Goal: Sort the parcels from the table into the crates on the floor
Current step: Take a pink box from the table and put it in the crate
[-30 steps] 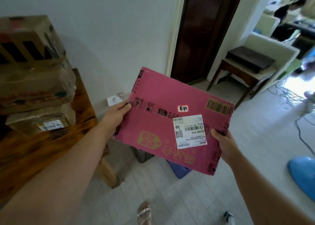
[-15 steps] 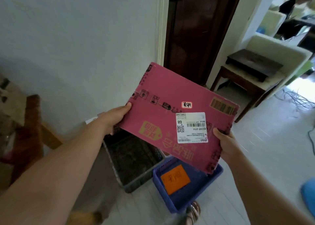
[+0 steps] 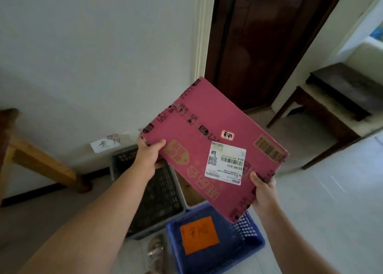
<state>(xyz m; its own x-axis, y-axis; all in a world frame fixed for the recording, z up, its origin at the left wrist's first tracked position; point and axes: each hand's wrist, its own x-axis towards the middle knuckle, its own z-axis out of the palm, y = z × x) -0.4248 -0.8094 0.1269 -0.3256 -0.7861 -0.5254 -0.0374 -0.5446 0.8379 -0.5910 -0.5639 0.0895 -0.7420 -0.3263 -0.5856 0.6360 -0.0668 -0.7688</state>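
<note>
1. Sitting on the floor below the pink parcel [image 3: 213, 147], three containers cluster together. The blue crate [image 3: 249, 232] lies under the parcel's near corner and has an orange handwritten card [image 3: 199, 234] lying in it. The grey crate [image 3: 159, 201] lies under the parcel's left edge, with its dark mesh bottom showing. Between them, a pale-rimmed bin [image 3: 193, 207] with something flat and brown inside is largely hidden by the parcel.
2. The parcel is in the air above these containers, tilted, with its white shipping label [image 3: 226, 162] facing up.
3. The left hand [image 3: 148, 157] grips the parcel's left corner, thumb on the top face and fingers curled beneath.
4. The right hand [image 3: 263, 189] clasps the parcel's near right edge in the same way, thumb on top. Both forearms are stretched forward.
5. The parcel is a flat, rectangular cardboard box, matte pink with dark printed tape and gold lettering.
6. Both crates are lattice-walled plastic.
7. Left of the parcel, a paper note [image 3: 105, 144] is stuck to the wall and a wooden table leg [image 3: 41, 163] slants down.
8. Behind the parcel stands a dark wooden door [image 3: 259, 45].
</note>
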